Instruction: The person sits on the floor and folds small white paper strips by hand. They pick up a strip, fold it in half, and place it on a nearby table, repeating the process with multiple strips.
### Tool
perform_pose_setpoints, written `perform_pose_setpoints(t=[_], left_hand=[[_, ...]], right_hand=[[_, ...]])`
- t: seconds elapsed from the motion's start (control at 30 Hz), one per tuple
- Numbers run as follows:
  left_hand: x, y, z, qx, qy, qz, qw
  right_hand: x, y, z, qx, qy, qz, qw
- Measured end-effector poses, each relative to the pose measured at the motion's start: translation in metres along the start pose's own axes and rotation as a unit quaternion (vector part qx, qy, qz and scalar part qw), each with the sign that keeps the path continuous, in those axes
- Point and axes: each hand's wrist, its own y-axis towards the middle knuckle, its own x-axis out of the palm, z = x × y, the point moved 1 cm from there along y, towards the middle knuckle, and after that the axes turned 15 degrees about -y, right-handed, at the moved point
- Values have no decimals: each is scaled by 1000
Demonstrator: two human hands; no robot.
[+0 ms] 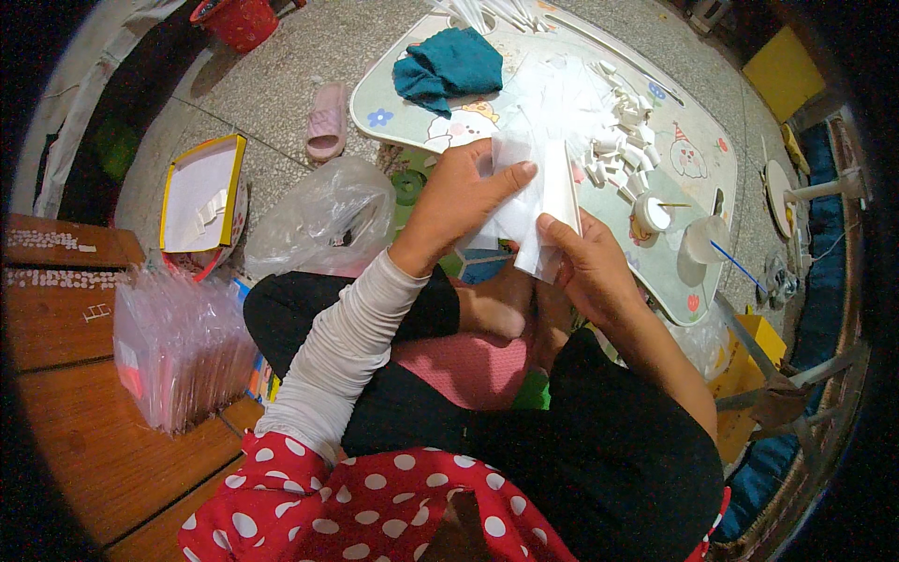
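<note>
My left hand (456,200) grips a thin, translucent white sheet (511,149) between thumb and fingers, above the near edge of a low table. My right hand (595,263) pinches a long, flat white strip (558,184) that lies along the sheet's right side. The sheet hangs down below both hands, over my bare feet. Behind the strip, brightly lit white sheets (544,88) lie on the table, their outlines washed out. Small white folded pieces (632,144) form a loose pile to the right. Nearer me stands a small tub of white paste (653,213) with a thin stick in it.
On the cartoon-printed table (692,186) are a teal cloth (453,67) and a cloudy cup (704,242) with a blue stick. To my left are a clear plastic bag (323,221), a yellow-rimmed box (200,190), plastic-wrapped packs (182,351) and a pink slipper (326,123).
</note>
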Motion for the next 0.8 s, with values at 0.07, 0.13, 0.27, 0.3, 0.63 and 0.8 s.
perform_pose_setpoints(t=[0.07, 0.13, 0.27, 0.3, 0.63, 0.8], left_hand=[[-6, 4, -8, 13, 26, 0, 1000], [-10, 6, -13, 27, 32, 0, 999], [-8, 6, -13, 39, -4, 15, 999], [-7, 5, -11, 37, -15, 23, 999], [-7, 6, -11, 13, 14, 9, 1000], [-5, 3, -3, -5, -21, 20, 1000]], right_hand=[[1, 1, 0, 1, 7, 1, 1000], [3, 0, -1, 5, 19, 8, 1000], [2, 1, 0, 5, 23, 7, 1000], [2, 1, -1, 8, 20, 11, 1000], [3, 0, -2, 8, 7, 13, 1000], [0, 1, -1, 7, 20, -8, 1000]])
